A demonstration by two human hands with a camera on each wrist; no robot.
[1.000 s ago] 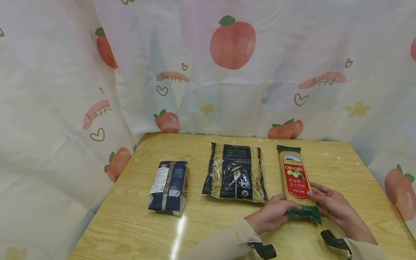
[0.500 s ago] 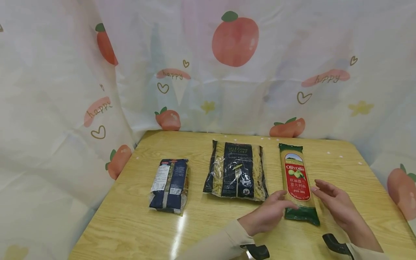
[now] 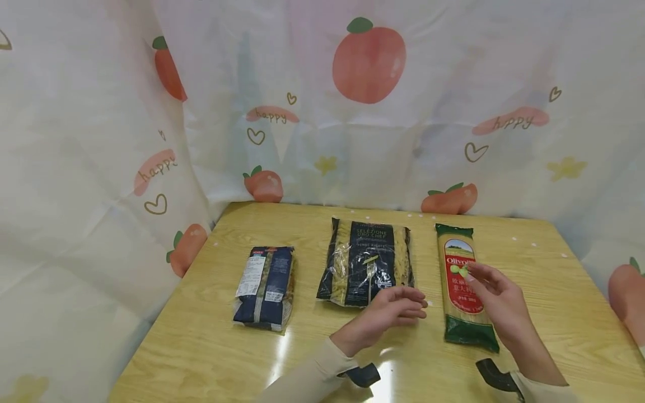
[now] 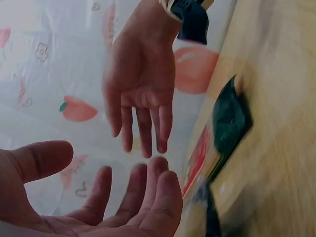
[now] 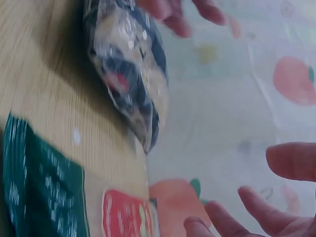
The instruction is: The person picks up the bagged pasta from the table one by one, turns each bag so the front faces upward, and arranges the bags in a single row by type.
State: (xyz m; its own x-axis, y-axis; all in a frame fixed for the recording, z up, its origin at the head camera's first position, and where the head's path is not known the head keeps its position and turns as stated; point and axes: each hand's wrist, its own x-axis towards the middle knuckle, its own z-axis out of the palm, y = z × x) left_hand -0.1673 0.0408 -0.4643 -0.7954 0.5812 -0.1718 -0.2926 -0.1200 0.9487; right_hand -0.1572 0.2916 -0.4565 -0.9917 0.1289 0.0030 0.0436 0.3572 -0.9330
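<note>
A long spaghetti packet (image 3: 464,302) with a red label and green ends lies on the right of the table. Above its right side hovers my right hand (image 3: 504,310), fingers loosely bent and holding nothing. My left hand (image 3: 380,319) is in the air in front of the penne bag (image 3: 370,263), a wide clear bag with a dark middle band, and covers its lower edge. In the left wrist view the two hands face each other with nothing between them. Farther left a small dark blue pasta packet (image 3: 264,288) with white labels stands or lies; which, I cannot tell.
The wooden table (image 3: 201,341) carries all three packets, spaced apart in a row. A white curtain (image 3: 302,67) printed with peaches hangs along its back and left edges. Black straps (image 3: 496,376) with stiff ends sit at both wrists.
Both hands have come off the spaghetti packet, which now lies free. The left hand has moved left toward the penne bag, and the right hand has risen over the label.
</note>
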